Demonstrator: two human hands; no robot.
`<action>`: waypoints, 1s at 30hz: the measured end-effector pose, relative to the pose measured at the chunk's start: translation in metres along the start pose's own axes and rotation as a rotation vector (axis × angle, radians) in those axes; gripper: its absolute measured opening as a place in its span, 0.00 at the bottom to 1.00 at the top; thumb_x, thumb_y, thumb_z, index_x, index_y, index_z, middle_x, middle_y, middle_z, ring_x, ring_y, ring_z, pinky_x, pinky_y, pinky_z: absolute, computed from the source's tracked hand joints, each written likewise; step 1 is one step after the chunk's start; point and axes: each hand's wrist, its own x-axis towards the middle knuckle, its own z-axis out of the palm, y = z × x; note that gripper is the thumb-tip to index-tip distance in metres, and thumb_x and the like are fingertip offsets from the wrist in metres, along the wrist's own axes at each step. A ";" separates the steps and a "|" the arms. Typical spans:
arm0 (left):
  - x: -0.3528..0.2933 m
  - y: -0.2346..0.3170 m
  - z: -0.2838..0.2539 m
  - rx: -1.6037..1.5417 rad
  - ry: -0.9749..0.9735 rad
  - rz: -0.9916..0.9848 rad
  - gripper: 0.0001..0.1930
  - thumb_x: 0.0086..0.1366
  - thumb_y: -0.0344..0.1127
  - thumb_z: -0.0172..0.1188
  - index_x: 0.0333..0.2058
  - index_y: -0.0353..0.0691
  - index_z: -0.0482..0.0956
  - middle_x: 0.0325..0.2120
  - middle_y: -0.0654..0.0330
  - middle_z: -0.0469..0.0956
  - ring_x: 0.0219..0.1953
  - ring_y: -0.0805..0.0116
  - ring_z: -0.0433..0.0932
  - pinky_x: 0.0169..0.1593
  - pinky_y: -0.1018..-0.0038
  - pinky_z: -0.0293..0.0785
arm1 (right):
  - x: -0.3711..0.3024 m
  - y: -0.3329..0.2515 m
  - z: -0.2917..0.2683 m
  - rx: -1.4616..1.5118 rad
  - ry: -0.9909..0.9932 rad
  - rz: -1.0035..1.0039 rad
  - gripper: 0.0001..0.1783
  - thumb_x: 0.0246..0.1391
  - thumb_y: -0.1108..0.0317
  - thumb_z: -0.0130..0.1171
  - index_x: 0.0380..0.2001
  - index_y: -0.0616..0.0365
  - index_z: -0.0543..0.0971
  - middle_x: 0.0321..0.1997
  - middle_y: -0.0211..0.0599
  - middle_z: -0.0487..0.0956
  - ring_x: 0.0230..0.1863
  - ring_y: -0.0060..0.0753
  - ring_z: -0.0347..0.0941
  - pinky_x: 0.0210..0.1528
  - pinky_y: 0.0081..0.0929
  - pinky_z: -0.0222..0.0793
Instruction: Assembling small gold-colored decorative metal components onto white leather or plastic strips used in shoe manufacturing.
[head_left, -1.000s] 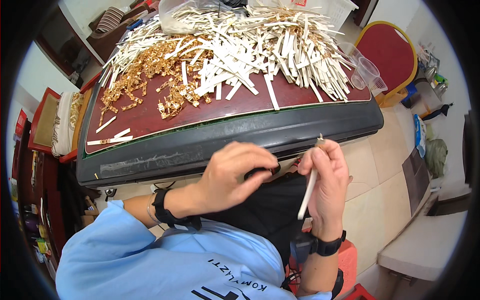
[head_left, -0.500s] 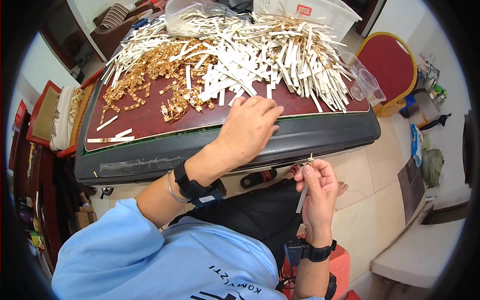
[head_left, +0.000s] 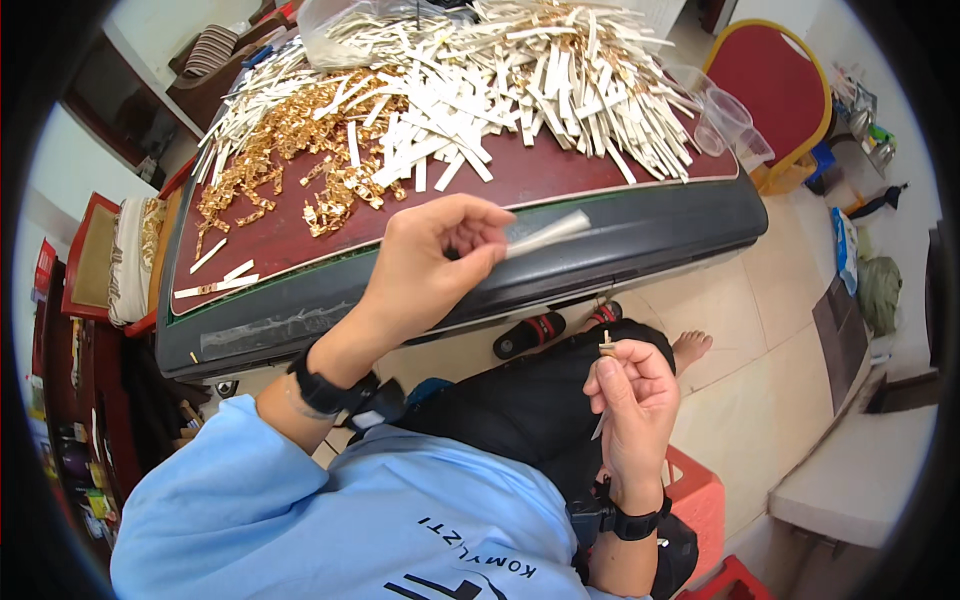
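Observation:
My left hand [head_left: 415,262] is above the table's near edge, pinching one end of a flat white strip [head_left: 550,234] that points right and is blurred by motion. Lower and to the right, over my lap, my right hand [head_left: 638,405] is closed on a small gold-coloured metal clip [head_left: 607,345] standing up from the fingertips. A pale strip [head_left: 599,426] shows below those fingers; whether it joins the clip is hidden. On the table lie a large heap of white strips [head_left: 440,125] and a pile of gold clips [head_left: 330,212].
The dark red tabletop [head_left: 520,172] has a thick black edge [head_left: 290,330]. A few strips [head_left: 215,287] lie at its left corner. Clear plastic cups [head_left: 728,128] stand at the right end. A red chair [head_left: 768,90] stands beyond, and a red stool [head_left: 697,500] is by my right arm.
My left hand has drawn back from the heap toward me and left, and now holds a white strip. My right hand remains in nearly the same place, still closed.

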 end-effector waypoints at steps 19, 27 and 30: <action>-0.056 0.018 0.042 -0.920 -0.405 -0.579 0.16 0.58 0.21 0.64 0.46 0.30 0.76 0.36 0.55 0.81 0.38 0.74 0.80 0.44 0.79 0.76 | -0.043 -0.009 -0.003 -0.255 -0.024 -0.087 0.06 0.53 0.83 0.60 0.35 0.68 0.76 0.39 0.37 0.78 0.30 0.15 0.70 0.30 0.13 0.66; -0.071 0.009 0.054 -0.913 -0.498 -0.527 0.09 0.60 0.22 0.63 0.40 0.30 0.80 0.38 0.55 0.78 0.38 0.73 0.78 0.44 0.77 0.76 | -0.043 -0.001 0.004 -0.074 0.008 -0.075 0.07 0.55 0.83 0.59 0.37 0.69 0.76 0.39 0.37 0.78 0.30 0.13 0.70 0.28 0.11 0.65; -0.072 0.010 0.054 -0.916 -0.493 -0.541 0.06 0.61 0.23 0.63 0.38 0.30 0.81 0.38 0.55 0.77 0.39 0.71 0.78 0.45 0.76 0.76 | -0.044 0.000 0.000 -0.072 0.004 -0.038 0.07 0.55 0.82 0.59 0.38 0.69 0.76 0.38 0.37 0.79 0.29 0.13 0.72 0.28 0.11 0.66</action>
